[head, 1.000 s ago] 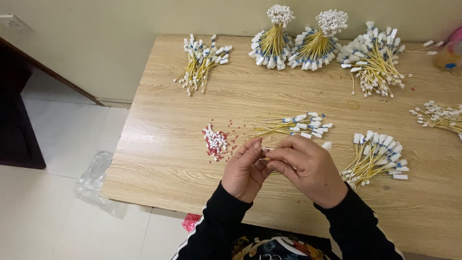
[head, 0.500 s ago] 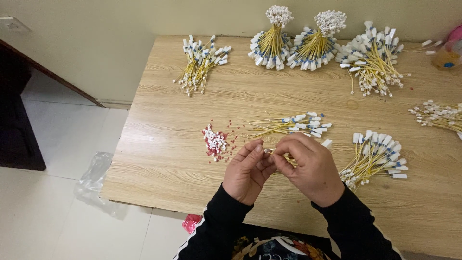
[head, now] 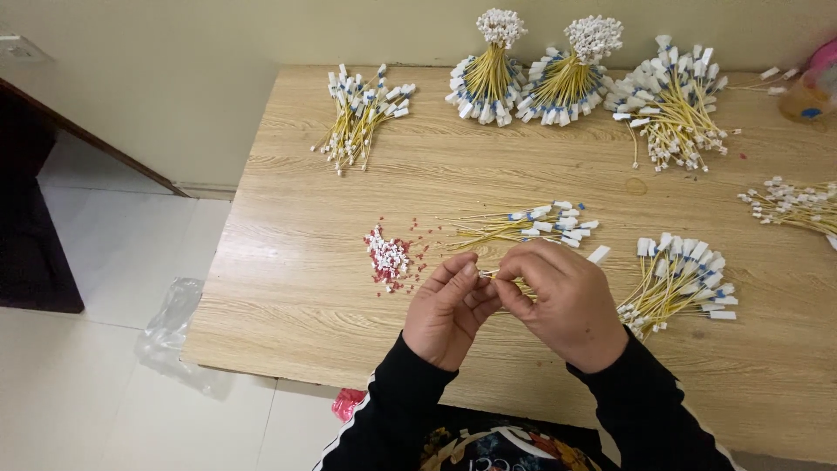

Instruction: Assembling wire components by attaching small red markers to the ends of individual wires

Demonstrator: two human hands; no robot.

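One thin yellow wire [head: 497, 277] pinched between fingertips of left hand [head: 446, 311] and right hand [head: 562, 301], both curled closed on it above wooden table [head: 296, 288]; small red-and-white connector pile [head: 387, 258] just left, loose wire bundle [head: 532, 224] behind, tagged bundle [head: 682, 279] right.

Seven bundles of yellow wires with white connectors lie on the desk [head: 288, 262]: one at upper left [head: 362, 113], two standing tied bunches at top centre [head: 488, 74] [head: 571, 74], one spread bundle at upper right [head: 671, 105], one at the right edge [head: 789, 202], one in the middle [head: 527, 225], and one at centre right [head: 680, 279]. One heap of small red-and-white pieces [head: 386, 257] lies left of centre. Two hands, left [head: 449, 310] and right [head: 562, 296], meet at lower centre. One clear plastic bag [head: 170, 327] lies on the floor at lower left.
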